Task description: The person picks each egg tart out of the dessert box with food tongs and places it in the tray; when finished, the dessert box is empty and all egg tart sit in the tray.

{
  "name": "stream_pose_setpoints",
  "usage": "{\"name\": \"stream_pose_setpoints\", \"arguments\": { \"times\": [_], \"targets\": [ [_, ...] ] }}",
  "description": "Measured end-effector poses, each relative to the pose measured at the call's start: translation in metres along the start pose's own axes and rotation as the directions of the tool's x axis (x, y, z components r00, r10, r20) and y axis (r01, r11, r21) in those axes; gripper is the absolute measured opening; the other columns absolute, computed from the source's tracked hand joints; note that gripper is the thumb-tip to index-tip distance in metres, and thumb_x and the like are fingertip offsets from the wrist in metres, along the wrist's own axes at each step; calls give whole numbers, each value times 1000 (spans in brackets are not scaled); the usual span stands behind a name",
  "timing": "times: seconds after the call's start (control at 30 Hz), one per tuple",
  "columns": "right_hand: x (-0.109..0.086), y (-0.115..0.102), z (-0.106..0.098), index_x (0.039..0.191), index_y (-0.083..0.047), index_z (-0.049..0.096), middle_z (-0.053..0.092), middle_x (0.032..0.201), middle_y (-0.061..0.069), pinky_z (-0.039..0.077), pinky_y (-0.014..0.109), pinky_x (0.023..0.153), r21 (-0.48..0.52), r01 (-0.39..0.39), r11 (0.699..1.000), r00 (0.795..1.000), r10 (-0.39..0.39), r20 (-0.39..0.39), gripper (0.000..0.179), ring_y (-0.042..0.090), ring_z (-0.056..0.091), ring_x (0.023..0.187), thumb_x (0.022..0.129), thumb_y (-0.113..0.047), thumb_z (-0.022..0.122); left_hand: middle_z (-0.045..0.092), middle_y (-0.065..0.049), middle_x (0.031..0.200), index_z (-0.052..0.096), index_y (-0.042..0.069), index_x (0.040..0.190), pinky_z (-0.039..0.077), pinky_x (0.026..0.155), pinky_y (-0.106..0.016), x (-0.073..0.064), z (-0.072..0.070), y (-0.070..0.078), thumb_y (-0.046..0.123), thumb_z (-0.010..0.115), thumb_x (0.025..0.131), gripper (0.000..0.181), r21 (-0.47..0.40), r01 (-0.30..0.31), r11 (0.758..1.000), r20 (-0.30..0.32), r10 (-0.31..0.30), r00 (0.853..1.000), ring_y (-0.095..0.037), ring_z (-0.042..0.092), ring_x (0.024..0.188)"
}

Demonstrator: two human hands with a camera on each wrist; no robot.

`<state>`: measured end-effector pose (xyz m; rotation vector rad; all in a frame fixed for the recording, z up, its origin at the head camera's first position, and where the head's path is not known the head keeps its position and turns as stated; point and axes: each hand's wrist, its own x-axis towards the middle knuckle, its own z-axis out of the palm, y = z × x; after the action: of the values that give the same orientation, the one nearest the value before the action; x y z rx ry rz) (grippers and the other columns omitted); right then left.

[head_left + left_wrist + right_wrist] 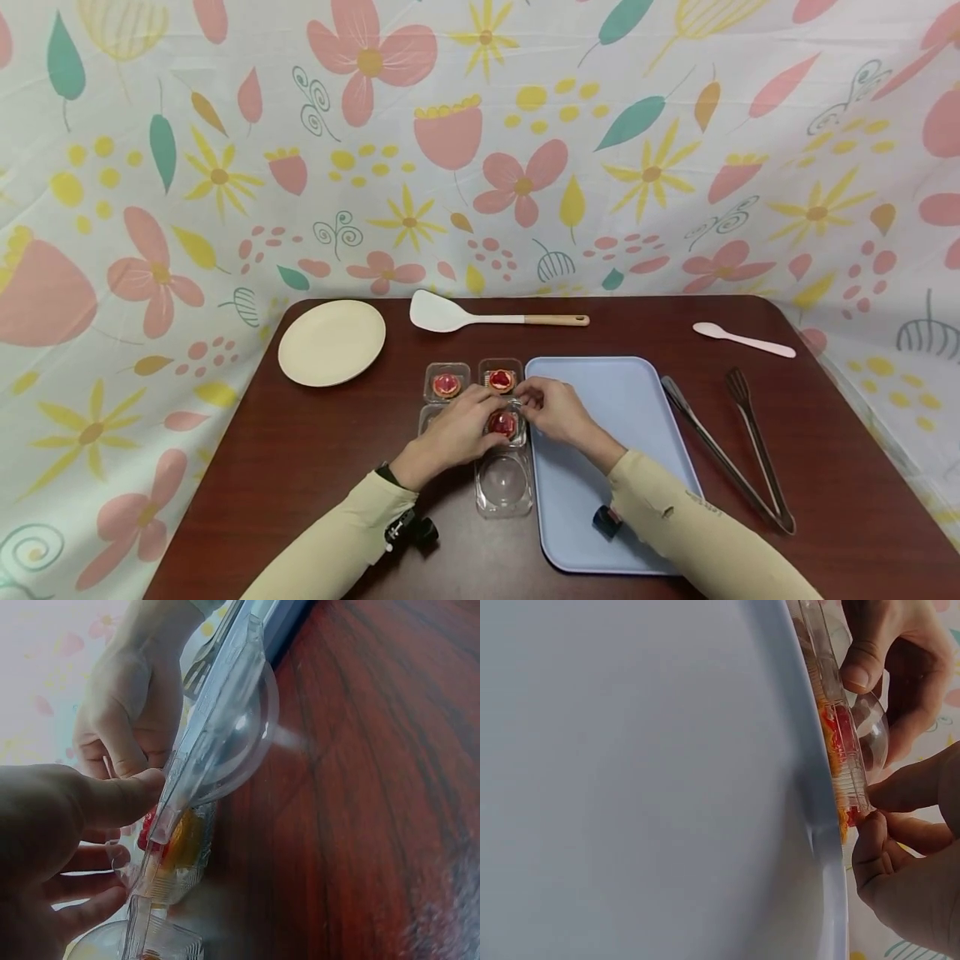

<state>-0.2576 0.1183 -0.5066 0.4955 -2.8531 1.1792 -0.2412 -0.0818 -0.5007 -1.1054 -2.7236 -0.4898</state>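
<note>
A clear plastic box (874, 724) with a domed lid holds a small tart (501, 423) with a glossy red top. My left hand (465, 425) holds this box from the left, thumb on its near rim and fingers at the dome in the left wrist view. From the right, my right hand (558, 410) pinches the far right corner of the rim between thumb and fingertips. Just in front of the box lies a clear plastic piece (504, 483) with a round hollow. Behind are two boxed tarts, a left one (446, 384) and a right one (501, 380). Another clear box (427, 414) is partly hidden under my left hand.
A light blue tray (600, 517) lies right beside the boxes, under my right forearm. Metal tongs (765, 450) are spread open to its right. Along the back are a cream plate (332, 342), a white spatula (442, 312) with a wooden handle and a pale pink spoon (742, 339).
</note>
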Motion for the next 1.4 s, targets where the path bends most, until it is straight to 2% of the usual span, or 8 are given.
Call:
{"name": "stream_pose_setpoints", "arguments": {
  "times": [0.23, 0.43, 0.73, 0.83, 1.0, 1.17, 1.4],
  "targets": [
    [3, -3, 0, 97, -5, 70, 61, 76, -3, 44, 23, 62, -22, 25, 999, 999, -24, 22, 17, 7, 53, 68, 81, 1, 66, 62, -3, 121, 66, 10, 118, 46, 100, -32, -1, -1, 4, 35, 80, 80, 48, 57, 0, 998, 2, 0, 1000, -19, 55, 114],
    [5, -5, -1, 94, -2, 68, 59, 75, -1, 43, 24, 61, -42, 51, 998, 997, -48, 56, 15, 8, 51, 66, 83, 4, 61, 62, -2, 120, 66, 11, 117, 46, 100, -32, -1, -1, 4, 33, 81, 79, 47, 52, 6, 999, -1, -6, 1000, -18, 55, 114],
    [6, -6, 1, 87, -2, 58, 57, 83, 8, 47, 37, 73, -133, 144, 981, 986, -131, 105, 8, 20, 55, 79, 84, 5, 57, 62, -1, 120, 67, 11, 113, 46, 100, -31, -1, -1, 4, 33, 81, 79, 43, 58, -9, 998, -17, 10, 1000, -17, 55, 114],
    [6, -6, 2, 87, -2, 56, 55, 84, 8, 47, 40, 76, -157, 157, 975, 982, -137, 127, 7, 22, 54, 82, 85, 5, 56, 62, -2, 120, 67, 12, 112, 46, 100, -31, -1, 0, 4, 33, 81, 78, 43, 60, -13, 998, -25, 15, 1000, -17, 55, 115],
    [7, -6, 2, 85, -4, 55, 53, 82, 5, 45, 39, 75, -165, 137, 977, 985, -117, 125, 8, 21, 52, 82, 87, 4, 56, 62, -5, 121, 66, 11, 113, 47, 99, -34, -2, 3, 3, 32, 82, 77, 44, 53, -22, 998, -68, 25, 997, -19, 55, 115],
    [7, -7, 1, 86, -6, 60, 57, 86, 7, 47, 41, 78, -171, 111, 979, 989, -93, 113, 8, 22, 56, 85, 91, -1, 58, 61, -9, 125, 64, 8, 120, 46, 100, -37, -5, 6, 3, 29, 82, 77, 51, 38, -40, 998, -111, 44, 993, -22, 56, 116],
    [4, -9, 0, 93, -4, 69, 60, 90, 9, 49, 42, 79, -172, 52, 984, 996, -39, 79, 10, 23, 58, 86, 94, -8, 60, 59, -14, 128, 60, 6, 126, 44, 104, -39, -7, 5, 6, 28, 83, 77, 58, 9, -3, 1000, -107, 4, 994, -26, 54, 120]
  ]
}}
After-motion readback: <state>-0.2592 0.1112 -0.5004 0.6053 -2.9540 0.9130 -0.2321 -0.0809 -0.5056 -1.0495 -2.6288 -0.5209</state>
